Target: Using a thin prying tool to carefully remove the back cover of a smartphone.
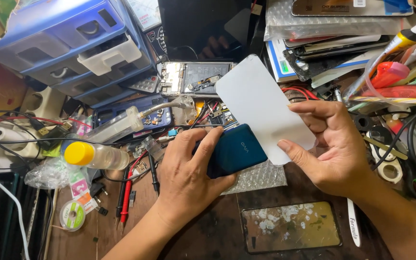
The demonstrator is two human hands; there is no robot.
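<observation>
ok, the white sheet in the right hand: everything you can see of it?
The white sheet is a thin, flat, phone-sized panel with rounded corners, plain matte white, looking like plastic or film. It tilts up and away to the left. The right hand pinches its lower right end, thumb on top. Its lower edge overlaps the dark teal phone back held by the left hand. No marks or damage are visible.
</observation>
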